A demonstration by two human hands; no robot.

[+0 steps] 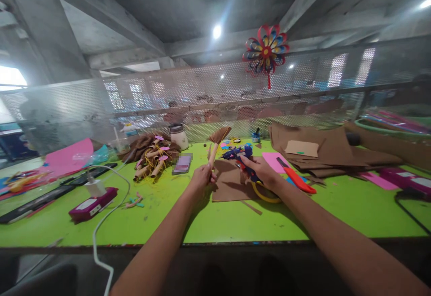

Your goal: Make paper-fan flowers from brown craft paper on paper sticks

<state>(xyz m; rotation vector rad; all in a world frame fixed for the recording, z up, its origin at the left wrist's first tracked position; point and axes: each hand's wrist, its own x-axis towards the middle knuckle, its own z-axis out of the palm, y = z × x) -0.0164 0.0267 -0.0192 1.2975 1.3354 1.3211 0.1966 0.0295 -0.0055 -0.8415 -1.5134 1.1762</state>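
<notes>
Upright in my left hand (203,175) is a small brown paper broom (218,138), its fringed head fanned out at the top and its pale handle closed in my fingers. My right hand (257,170) grips a blue hot glue gun (237,153), whose nozzle points left at the broom's handle; from here I cannot tell whether they touch. Beneath both hands lies a flat sheet of brown paper (226,187). A yellow ring (266,196), perhaps a tape roll or a scissor handle, shows partly under my right wrist.
Left are brown paper rolls (158,166), a white jug (179,137) and a purple power strip (92,204) with a white cable (97,237). Right are a red-handled cutter (298,177) and stacked brown sheets (323,145). A mesh screen (208,94) stands behind the green table (235,228).
</notes>
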